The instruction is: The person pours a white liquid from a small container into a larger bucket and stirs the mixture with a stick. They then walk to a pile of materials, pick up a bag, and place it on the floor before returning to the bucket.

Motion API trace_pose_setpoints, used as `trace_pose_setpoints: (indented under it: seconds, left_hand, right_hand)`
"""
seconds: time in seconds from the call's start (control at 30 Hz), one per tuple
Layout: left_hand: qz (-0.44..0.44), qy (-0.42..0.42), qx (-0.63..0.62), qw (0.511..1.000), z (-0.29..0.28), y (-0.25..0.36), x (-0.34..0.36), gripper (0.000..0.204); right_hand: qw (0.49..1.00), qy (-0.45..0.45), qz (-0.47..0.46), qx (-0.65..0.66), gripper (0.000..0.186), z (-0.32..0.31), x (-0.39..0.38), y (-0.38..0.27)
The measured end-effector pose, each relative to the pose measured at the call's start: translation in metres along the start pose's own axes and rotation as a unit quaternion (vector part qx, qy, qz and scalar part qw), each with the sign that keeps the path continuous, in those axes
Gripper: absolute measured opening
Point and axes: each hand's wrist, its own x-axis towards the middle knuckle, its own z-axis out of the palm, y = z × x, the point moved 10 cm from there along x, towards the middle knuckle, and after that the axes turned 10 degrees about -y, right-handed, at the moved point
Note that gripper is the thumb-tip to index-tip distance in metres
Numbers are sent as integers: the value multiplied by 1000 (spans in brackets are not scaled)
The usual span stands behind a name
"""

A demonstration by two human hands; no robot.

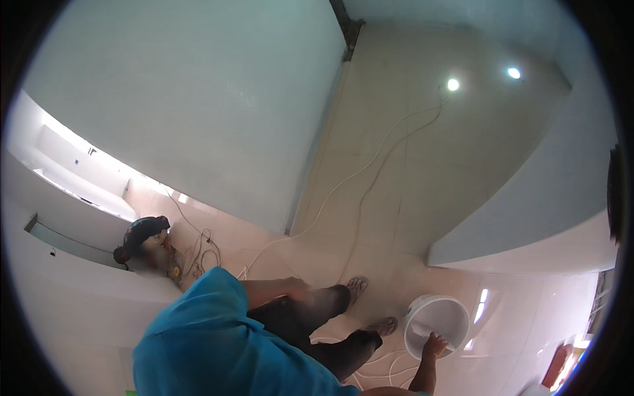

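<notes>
My right hand (434, 344) reaches over the near rim of a white bucket (411, 311) on the floor. Its fingers are curled inside the mouth, around something I cannot make out. Something pale, its kind unclear, shows in the bucket beside the fingers. My left hand (294, 288) lies against my left thigh, over the dark trousers (323, 309); blur hides its fingers. My sandalled feet (357, 289) stand on the tiles just left of the bucket.
White cables (317, 214) run across the tiled floor (370, 165) and loop near my feet. A large pale wall (198, 119) stands ahead left, a curved one (522, 211) at right. Another person (146, 241) bends down at far left near tangled cords (208, 241).
</notes>
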Motion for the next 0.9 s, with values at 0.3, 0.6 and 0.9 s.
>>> trace_pose_setpoints:
  seconds: [0.3, 0.6, 0.9]
  left_hand:
    - [4, 72, -164, 984, 132, -31, 6, 74]
    - [-40, 48, -220, 973, 217, -10, 19, 69]
    - [-53, 104, -159, 980, 182, 13, 10, 60]
  right_hand:
    - [994, 30, 44, 92, 34, 45, -23, 12]
    - [924, 12, 186, 335, 35, 190, 53, 81]
    - [851, 138, 65, 503, 31, 181, 18, 44]
